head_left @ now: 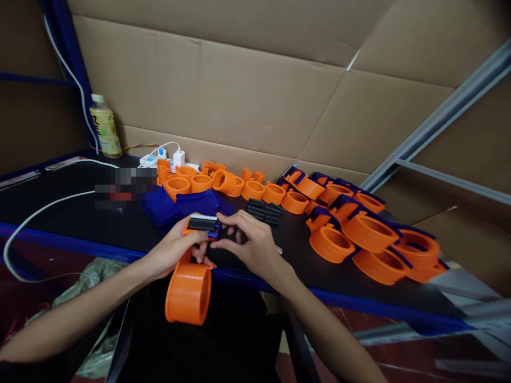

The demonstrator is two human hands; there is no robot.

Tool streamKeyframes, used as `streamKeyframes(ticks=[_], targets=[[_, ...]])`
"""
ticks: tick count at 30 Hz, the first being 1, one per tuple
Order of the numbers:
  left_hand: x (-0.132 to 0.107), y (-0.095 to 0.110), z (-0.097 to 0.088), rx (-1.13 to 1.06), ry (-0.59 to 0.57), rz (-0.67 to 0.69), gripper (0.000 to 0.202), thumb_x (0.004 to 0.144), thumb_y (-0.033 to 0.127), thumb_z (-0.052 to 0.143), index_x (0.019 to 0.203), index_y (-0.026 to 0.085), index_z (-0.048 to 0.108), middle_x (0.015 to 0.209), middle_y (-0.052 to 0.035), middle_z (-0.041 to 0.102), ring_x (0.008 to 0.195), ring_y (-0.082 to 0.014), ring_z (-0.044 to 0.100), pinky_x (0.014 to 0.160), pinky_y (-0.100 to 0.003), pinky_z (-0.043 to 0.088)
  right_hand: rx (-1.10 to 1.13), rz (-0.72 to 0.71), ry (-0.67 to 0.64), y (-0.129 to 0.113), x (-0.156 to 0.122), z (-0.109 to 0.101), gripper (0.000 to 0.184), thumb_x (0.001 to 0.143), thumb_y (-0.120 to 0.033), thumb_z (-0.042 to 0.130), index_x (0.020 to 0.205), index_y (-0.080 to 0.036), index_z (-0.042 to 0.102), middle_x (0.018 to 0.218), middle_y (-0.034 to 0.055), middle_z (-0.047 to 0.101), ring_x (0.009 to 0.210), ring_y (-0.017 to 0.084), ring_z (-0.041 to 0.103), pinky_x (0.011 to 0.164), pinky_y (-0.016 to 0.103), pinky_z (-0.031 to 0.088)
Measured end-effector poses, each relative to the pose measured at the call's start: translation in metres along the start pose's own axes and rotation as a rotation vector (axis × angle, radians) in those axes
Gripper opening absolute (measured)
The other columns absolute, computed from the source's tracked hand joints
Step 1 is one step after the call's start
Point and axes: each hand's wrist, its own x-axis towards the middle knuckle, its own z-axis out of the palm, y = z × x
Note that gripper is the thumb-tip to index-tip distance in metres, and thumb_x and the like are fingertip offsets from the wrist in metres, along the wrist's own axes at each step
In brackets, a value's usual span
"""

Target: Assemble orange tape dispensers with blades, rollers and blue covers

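My left hand (173, 247) grips an orange tape dispenser (189, 290) by its neck, with the round drum hanging over the table's front edge. At the dispenser's top sit a black toothed blade piece (202, 222) and a blue part. My right hand (249, 244) is closed, fingers pinching at the blue part beside the blade. Both hands work just above the black table (80, 213).
Several loose orange drums (223, 182), a pile of blue parts (171, 205) and a stack of black blade pieces (265, 211) lie behind the hands. Assembled orange-blue dispensers (369, 231) crowd the right. A drink bottle (105, 127), a power strip (159, 158) and white cables sit at the left, cardboard walls behind.
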Motion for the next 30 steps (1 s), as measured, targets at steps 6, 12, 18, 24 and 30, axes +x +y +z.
streamKeyframes(ticks=[6, 12, 18, 24, 30], targets=[[-0.002, -0.005, -0.001, 0.128, 0.019, 0.069, 0.017, 0.091, 0.025, 0.064, 0.104, 0.021, 0.052, 0.056, 0.0076, 0.058, 0.051, -0.0107, 0.059, 0.058, -0.026, 0.056, 0.031, 0.014, 0.0, -0.001, -0.006, 0.002, 0.047, 0.083, -0.034, 0.078, 0.126, -0.019, 0.066, 0.086, 0.0042, 0.062, 0.072, 0.015, 0.054, 0.063, 0.029, 0.049], [-0.004, -0.003, -0.004, 0.03, -0.074, 0.084, 0.032, 0.087, 0.02, 0.069, 0.116, 0.022, 0.056, 0.086, -0.0012, 0.073, 0.074, -0.0182, 0.072, 0.07, -0.035, 0.061, 0.054, 0.044, 0.028, -0.004, -0.008, 0.001, 0.051, 0.084, -0.031, 0.077, 0.132, -0.022, 0.064, 0.09, 0.0051, 0.066, 0.079, 0.017, 0.056, 0.061, 0.028, 0.049], [-0.003, -0.003, 0.0, -0.298, -0.307, 0.05, 0.04, 0.09, 0.023, 0.061, 0.13, 0.017, 0.063, 0.134, -0.0166, 0.064, 0.124, -0.0357, 0.06, 0.102, -0.059, 0.048, -0.026, 0.041, 0.12, -0.001, -0.017, -0.006, 0.037, 0.087, -0.023, 0.073, 0.123, -0.027, 0.07, 0.123, 0.0096, 0.067, 0.109, 0.023, 0.06, 0.09, 0.042, 0.053], [-0.006, -0.004, -0.003, -0.199, -0.175, 0.179, 0.054, 0.073, 0.026, 0.082, 0.125, 0.017, 0.069, 0.126, -0.014, 0.07, 0.113, -0.0334, 0.067, 0.106, -0.051, 0.047, 0.05, 0.116, 0.14, -0.03, -0.029, -0.019, 0.031, 0.093, -0.023, 0.065, 0.123, -0.028, 0.069, 0.121, 0.0074, 0.066, 0.105, 0.018, 0.064, 0.076, 0.029, 0.056], [-0.018, 0.0, -0.003, -0.155, -0.024, 0.212, 0.044, 0.078, 0.026, 0.077, 0.121, 0.022, 0.069, 0.113, -0.008, 0.074, 0.11, -0.0309, 0.069, 0.097, -0.04, 0.053, -0.102, 0.088, -0.096, -0.077, -0.04, -0.022, 0.033, 0.084, -0.037, 0.076, 0.114, -0.022, 0.072, 0.109, 0.0068, 0.071, 0.096, 0.02, 0.066, 0.08, 0.032, 0.055]])
